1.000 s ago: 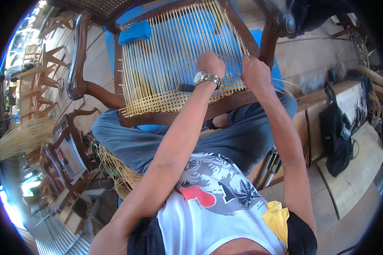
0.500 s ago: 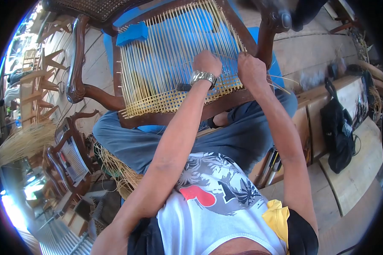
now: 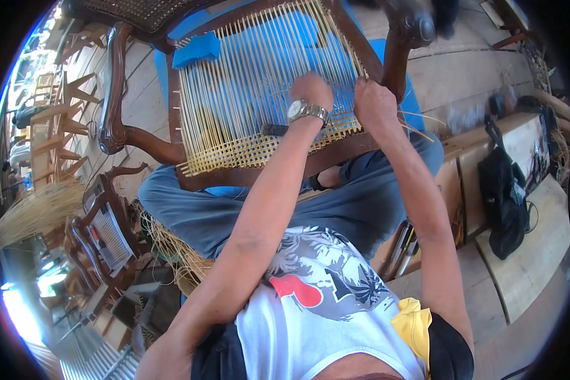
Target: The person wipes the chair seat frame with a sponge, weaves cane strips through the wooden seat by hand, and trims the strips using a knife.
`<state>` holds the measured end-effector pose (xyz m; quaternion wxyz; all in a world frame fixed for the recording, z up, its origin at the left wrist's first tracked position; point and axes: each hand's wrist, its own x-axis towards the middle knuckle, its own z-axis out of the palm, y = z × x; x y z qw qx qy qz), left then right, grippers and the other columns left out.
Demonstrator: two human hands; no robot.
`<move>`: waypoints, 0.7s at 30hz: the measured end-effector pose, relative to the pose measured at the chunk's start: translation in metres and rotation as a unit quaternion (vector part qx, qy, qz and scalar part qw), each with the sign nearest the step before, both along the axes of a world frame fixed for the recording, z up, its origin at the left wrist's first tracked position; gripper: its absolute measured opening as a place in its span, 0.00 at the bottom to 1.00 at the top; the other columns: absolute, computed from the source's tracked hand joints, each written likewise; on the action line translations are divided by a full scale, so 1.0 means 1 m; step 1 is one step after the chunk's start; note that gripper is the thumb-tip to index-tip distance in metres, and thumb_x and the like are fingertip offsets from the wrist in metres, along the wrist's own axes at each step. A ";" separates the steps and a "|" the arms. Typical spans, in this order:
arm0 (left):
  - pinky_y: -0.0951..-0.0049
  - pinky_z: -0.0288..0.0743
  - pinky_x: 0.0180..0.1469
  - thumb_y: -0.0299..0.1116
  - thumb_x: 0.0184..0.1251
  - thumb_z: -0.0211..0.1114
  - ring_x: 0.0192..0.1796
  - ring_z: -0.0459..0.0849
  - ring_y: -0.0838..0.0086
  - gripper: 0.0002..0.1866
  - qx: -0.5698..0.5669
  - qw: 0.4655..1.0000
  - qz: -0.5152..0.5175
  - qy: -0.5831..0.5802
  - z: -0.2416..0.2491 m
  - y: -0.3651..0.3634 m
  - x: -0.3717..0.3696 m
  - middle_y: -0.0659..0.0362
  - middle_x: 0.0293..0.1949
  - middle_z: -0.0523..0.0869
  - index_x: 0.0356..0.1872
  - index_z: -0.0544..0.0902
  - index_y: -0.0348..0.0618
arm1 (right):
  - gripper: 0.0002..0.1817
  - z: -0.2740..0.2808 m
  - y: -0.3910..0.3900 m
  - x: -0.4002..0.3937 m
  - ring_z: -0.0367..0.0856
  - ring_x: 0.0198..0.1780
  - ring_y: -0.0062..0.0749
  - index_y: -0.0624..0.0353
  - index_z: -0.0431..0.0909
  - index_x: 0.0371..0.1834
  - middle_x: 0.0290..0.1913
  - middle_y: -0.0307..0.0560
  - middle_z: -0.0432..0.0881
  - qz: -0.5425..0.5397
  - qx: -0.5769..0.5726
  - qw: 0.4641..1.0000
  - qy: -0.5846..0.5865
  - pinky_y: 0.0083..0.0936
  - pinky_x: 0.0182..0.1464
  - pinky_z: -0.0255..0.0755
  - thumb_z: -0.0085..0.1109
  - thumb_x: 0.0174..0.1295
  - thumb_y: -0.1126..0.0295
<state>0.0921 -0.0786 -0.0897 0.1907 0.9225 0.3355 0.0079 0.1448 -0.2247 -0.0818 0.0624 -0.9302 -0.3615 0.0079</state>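
Note:
A dark wooden chair frame (image 3: 247, 176) lies across my lap, its seat strung with pale cane strands (image 3: 234, 82). Close to the front rail the strands form an open woven grid (image 3: 234, 152). My left hand (image 3: 311, 92), with a metal watch (image 3: 307, 112) on the wrist, is closed over the strands right of the middle. Beside the right seat rail, my right hand (image 3: 373, 104) is closed too. A thin strand seems to run between both hands; the fingertips are largely hidden. A dark stick-like tool (image 3: 274, 130) rests on the weave, partly behind my left wrist.
A blue block (image 3: 196, 50) sits on the strands at the far left corner. Loose strand ends (image 3: 421, 120) stick out past the right rail. Curved chair arms (image 3: 114, 126) rise at both sides. A black bag (image 3: 503, 190) lies on boards at right; cane bundles (image 3: 38, 209) are at left.
My left hand has shifted slightly right and its wrist has turned, so the watch face now shows. My right hand stays at the rail with little change.

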 end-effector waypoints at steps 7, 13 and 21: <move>0.53 0.83 0.44 0.39 0.58 0.67 0.35 0.89 0.47 0.14 -0.047 0.998 -0.005 -0.037 -0.002 0.006 -0.005 0.40 0.29 0.87 0.29 0.89 0.36 | 0.05 -0.003 0.001 0.001 0.91 0.36 0.46 0.61 0.81 0.38 0.34 0.54 0.88 -0.003 0.015 1.000 -0.017 0.36 0.37 0.86 0.60 0.60 0.74; 0.54 0.83 0.39 0.36 0.61 0.64 0.28 0.88 0.50 0.11 -0.033 0.992 0.014 -0.121 -0.023 0.008 -0.011 0.42 0.26 0.87 0.30 0.87 0.37 | 0.06 -0.002 0.007 -0.002 0.91 0.36 0.42 0.60 0.81 0.38 0.37 0.50 0.88 0.002 0.016 0.999 -0.039 0.32 0.37 0.86 0.62 0.58 0.75; 0.56 0.84 0.44 0.35 0.62 0.65 0.32 0.89 0.54 0.08 -0.148 0.982 0.066 -0.102 -0.023 0.023 -0.025 0.48 0.32 0.90 0.31 0.87 0.41 | 0.06 -0.002 0.002 0.001 0.89 0.39 0.54 0.64 0.76 0.39 0.41 0.60 0.85 -0.004 0.047 0.999 0.009 0.42 0.42 0.84 0.56 0.60 0.78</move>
